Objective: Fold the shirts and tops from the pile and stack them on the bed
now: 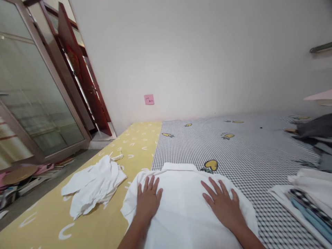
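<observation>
A white collared shirt lies spread face down or back up on the bed, its collar pointing away from me; which side faces up I cannot tell for certain. My left hand rests flat on the shirt's left shoulder area, fingers spread. On the right shoulder area my right hand also presses flat with fingers apart. Neither hand grips the cloth. To the left of the shirt, a crumpled white garment lies in a loose heap. The shirt's lower part runs out of the bottom of the view.
Yellow patterned cloth and checked cloth cover the bed. Folded clothes are stacked at the right, with dark clothes behind. A pink note is on the wall. A red door and glass panel stand at left.
</observation>
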Tool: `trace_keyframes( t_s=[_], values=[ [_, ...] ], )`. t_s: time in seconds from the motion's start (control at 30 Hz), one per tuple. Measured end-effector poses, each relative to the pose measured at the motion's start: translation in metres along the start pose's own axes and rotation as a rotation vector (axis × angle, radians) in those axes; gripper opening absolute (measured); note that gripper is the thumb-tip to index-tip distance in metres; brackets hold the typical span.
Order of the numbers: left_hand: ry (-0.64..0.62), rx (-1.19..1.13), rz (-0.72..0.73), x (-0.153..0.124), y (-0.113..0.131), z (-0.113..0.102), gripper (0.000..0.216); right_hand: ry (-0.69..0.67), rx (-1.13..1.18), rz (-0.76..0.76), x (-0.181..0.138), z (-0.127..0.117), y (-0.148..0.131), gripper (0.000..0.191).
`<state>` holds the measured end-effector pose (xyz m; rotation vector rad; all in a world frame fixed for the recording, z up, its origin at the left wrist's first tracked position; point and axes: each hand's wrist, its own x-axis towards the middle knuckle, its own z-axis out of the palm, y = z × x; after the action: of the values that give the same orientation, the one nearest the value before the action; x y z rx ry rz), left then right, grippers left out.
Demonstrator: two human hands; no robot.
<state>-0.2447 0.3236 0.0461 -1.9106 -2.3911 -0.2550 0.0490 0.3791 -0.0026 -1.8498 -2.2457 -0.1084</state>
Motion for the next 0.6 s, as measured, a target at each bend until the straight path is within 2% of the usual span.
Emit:
trace_keyframes(
  t_s=[0.07, 0.13, 0.27, 0.33, 0.4, 0.47, 0.53, 0.6],
  values=[
    [-0.032, 0.017, -0.005, -0.001, -0.010, 0.000, 0.055, -0.019, 0.003, 0.009, 0.001, -0.006, -0.002, 0.050],
    [-0.086, 0.031, 0.001, -0.005, -0.012, -0.009, 0.055, -0.102, 0.035, 0.013, 0.004, -0.020, -0.001, 0.050],
    [-0.119, 0.052, 0.058, -0.024, -0.006, -0.044, 0.053, -0.322, 0.125, -0.040, 0.009, -0.063, 0.004, 0.054],
    [-0.078, 0.067, 0.118, -0.045, -0.001, -0.061, 0.055, -0.327, 0.125, -0.040, 0.000, -0.082, -0.001, 0.060],
    [0.021, 0.051, 0.248, -0.076, 0.007, -0.072, 0.055, -0.244, 0.105, -0.033, -0.024, -0.094, -0.017, 0.065],
    [0.088, 0.003, 0.431, -0.115, 0.011, -0.072, 0.053, -0.136, 0.098, -0.103, -0.065, -0.101, -0.037, 0.063],
    [0.058, -0.030, 0.574, -0.158, 0.007, -0.063, 0.054, -0.117, 0.126, -0.249, -0.117, -0.102, -0.052, 0.059],
    [-0.012, -0.027, 0.591, -0.201, -0.011, -0.047, 0.060, -0.190, 0.186, -0.404, -0.174, -0.100, -0.055, 0.059]
  ],
)
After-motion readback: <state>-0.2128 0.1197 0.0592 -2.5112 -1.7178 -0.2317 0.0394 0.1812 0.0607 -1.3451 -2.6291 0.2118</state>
